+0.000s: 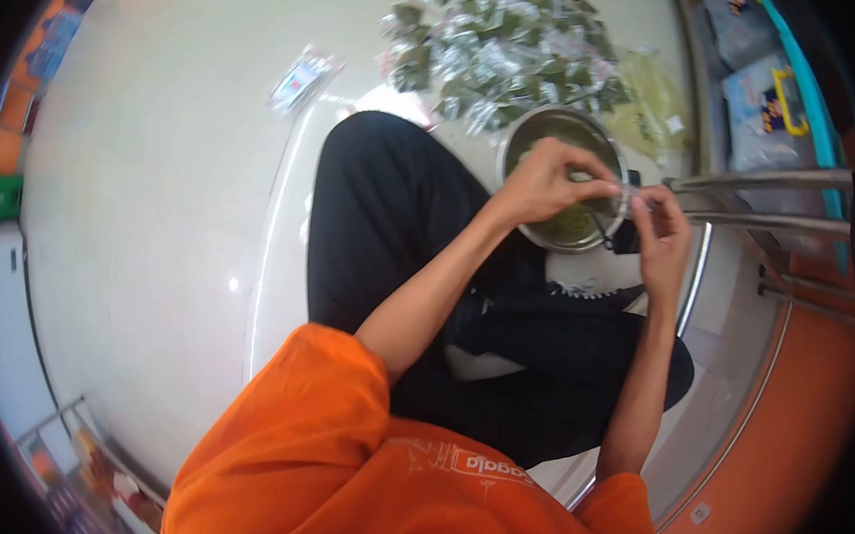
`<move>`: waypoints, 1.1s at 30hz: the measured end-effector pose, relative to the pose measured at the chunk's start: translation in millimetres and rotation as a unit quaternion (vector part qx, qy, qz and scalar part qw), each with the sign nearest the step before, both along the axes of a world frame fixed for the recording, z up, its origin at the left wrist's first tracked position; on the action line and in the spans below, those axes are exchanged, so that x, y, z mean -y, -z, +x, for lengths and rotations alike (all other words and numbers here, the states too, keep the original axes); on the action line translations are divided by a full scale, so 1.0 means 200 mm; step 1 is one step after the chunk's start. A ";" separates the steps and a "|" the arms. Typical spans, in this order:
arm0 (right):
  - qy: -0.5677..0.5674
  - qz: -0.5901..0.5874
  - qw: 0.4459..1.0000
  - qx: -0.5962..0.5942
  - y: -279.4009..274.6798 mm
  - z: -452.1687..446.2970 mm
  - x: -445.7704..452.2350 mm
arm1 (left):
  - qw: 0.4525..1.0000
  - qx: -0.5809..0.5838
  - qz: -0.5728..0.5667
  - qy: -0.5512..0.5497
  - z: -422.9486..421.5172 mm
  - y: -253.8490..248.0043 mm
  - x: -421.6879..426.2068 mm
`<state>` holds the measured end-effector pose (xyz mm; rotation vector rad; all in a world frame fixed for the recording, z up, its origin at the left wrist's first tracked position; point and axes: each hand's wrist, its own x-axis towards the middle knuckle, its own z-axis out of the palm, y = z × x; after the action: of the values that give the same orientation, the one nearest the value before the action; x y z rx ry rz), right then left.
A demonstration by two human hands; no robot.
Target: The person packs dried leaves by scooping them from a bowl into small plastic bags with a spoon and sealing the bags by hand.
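My left hand (556, 181) is over the steel bowl (509, 156), its thumb and fingers pinched together. Close to its fingertips, my right hand (661, 228) is also closed in a pinch. Between them is a small clear plastic packet (627, 195), blurred and partly hidden by the fingers. Something green (570, 226) lies in the bottom of the bowl. Just beyond the bowl spreads a heap of small clear packets with green contents (503, 45). A black object (625, 239) with a thin cord sits against the bowl's right side.
A yellowish plastic bag (653, 100) lies right of the heap. A pack of clear plastic bags (305, 78) rests on the pale tiled floor (153, 204). Metal rails (762, 183) and wrapped goods (762, 104) stand at the right. My crossed legs (386, 221) are close to the bowl.
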<state>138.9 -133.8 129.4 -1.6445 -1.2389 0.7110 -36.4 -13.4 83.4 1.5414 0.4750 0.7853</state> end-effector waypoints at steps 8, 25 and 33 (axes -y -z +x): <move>0.061 0.101 0.903 0.413 -0.25 -0.21 0.04 | 0.979 0.161 -0.031 -0.125 0.10 0.12 0.02; -0.238 0.481 0.830 0.151 -0.69 -1.10 0.48 | 0.922 0.194 -0.098 -0.321 0.37 0.27 -0.13; -0.249 0.483 0.823 0.165 -0.66 -1.14 0.49 | 0.911 0.218 -0.100 -0.335 0.38 0.28 -0.12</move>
<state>-89.3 -231.5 260.8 -0.5901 -1.8886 -0.0007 38.9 9.6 26.9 0.9528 0.7328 1.5195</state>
